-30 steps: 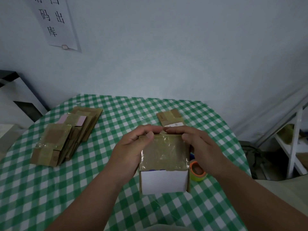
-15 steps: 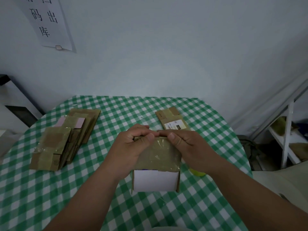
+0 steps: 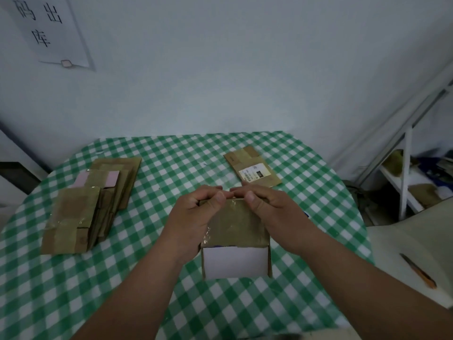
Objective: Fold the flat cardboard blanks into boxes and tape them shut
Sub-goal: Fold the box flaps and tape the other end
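Both hands curl over the far top edge of the box (image 3: 235, 224): my left hand (image 3: 193, 217) and right hand (image 3: 272, 212) grip it with thumbs on the glossy taped top, fingertips meeting at the middle. It stands on the green checked table (image 3: 152, 278), white side toward me. Left lies the stack of flat blanks (image 3: 90, 202), some with pink patches. Beyond my fingers lies one flat blank (image 3: 252, 168) whose white label is too small to read. A wall sheet (image 3: 51, 30) reads 码出库. A knife (image 3: 418, 271) lies right.
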